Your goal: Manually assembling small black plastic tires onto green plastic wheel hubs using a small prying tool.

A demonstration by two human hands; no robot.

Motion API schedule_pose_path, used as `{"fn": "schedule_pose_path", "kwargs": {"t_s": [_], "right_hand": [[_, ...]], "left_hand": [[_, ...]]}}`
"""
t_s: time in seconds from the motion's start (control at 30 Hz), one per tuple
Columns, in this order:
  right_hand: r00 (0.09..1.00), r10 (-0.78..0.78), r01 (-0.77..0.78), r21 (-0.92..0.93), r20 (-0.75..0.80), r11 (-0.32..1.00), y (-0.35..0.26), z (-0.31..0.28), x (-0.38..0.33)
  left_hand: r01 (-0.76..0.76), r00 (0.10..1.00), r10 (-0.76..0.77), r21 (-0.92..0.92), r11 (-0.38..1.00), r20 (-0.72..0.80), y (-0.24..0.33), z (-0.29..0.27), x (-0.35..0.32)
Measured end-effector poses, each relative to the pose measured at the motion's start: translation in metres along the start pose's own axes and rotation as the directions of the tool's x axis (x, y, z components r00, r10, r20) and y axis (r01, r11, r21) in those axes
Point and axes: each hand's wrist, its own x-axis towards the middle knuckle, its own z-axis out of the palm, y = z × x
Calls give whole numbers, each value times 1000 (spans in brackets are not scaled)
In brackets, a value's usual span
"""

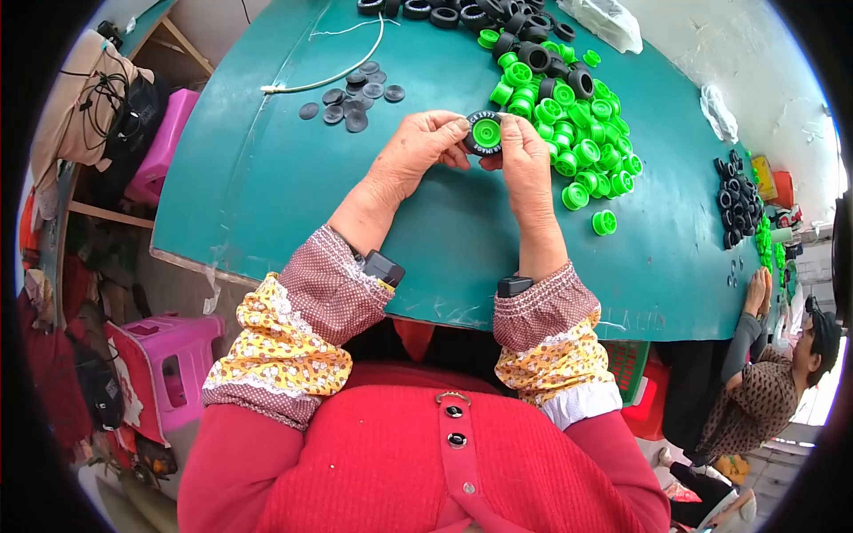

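Note:
Between my two hands, over the middle of the green table (293, 195), is a small toy wheel (486, 134): a black tyre with white lettering around a bright green hub. My left hand (422, 147) pinches the tyre's left side with thumb and fingers. On the opposite side my right hand (524, 151) grips its edge, the fingertips partly hidden behind the tyre. Just right of my right hand spreads a heap of loose green wheel hubs (586, 153). One hub (604, 222) lies apart, nearer to me.
Black tyres (533, 57) are piled at the far edge. Several flat black discs (355, 120) lie left, beside a bent pale tube (338, 82). Plastic bags (604, 22) rest at the back right. A person (764, 382) sits at the right, near more tyres (739, 200). Pink stools (173, 364) stand left.

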Motion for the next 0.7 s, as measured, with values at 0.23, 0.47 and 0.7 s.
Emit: {"fn": "schedule_pose_path", "kwargs": {"t_s": [0.23,0.47,0.7], "right_hand": [[951,-278,257,-152,-138,954,19,14,3],[983,-185,181,-237,4,955,18,10,-3],[968,-248,247,-182,18,952,11,15,-10]], "left_hand": [[-93,990,111,185,978,-91,-8,0,7],[-246,931,315,322,914,-184,-9,12,3],[-226,950,270,254,941,-157,-3,9,-2]]}}
